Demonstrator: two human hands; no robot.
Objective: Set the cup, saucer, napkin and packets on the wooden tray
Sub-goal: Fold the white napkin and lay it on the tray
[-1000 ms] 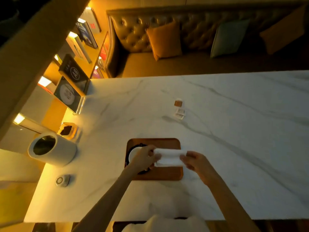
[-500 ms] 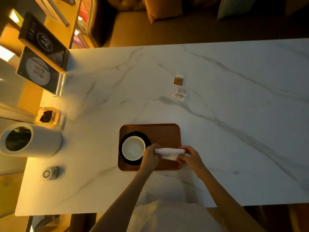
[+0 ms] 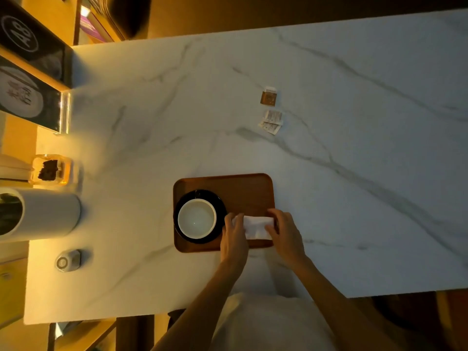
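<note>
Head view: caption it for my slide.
Left hand and right hand hold napkin on tray beside cup and saucer; packets lie on table.

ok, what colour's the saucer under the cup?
Black saucer, under a white cup; head view.

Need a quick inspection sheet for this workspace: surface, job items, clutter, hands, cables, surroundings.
Surface: white marble table, grey veins, warm light at its left end.
Job's things: wooden tray near the front edge; white cup on black saucer on the tray's left half; white napkin on its front right part; brown packet and white packets off the tray, on the table beyond it.
Clutter: white cylindrical container, glass jar with dark contents, small round device, all at the left end.
Hands: left hand holds the napkin's left end, right hand its right end.
Cables: nothing seen.
Surroundings: dark display cards at left.
</note>
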